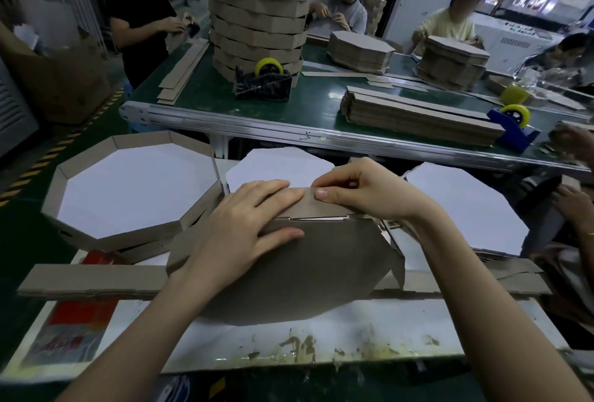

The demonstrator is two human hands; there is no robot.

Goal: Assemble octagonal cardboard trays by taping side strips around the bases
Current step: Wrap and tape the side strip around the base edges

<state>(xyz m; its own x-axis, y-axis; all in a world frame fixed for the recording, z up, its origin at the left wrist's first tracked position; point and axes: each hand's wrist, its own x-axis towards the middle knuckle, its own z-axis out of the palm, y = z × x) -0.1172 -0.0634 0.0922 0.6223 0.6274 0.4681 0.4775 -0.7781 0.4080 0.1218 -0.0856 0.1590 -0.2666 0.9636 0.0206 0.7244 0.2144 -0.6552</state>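
Note:
A brown octagonal cardboard base lies tilted on the white worktop, brown side up. A brown side strip stands along its far edge. My left hand holds that edge, fingers over the strip and thumb on the base. My right hand pinches the top of the strip just to the right. A finished octagonal tray with a white inside sits at the left. White bases lie at the centre back and at the right.
A long pile of brown strips lies across the worktop under the base. On the green conveyor table behind stand a tall stack of trays, tape dispensers and strip piles. Other people work around it; another person's hands are at the right.

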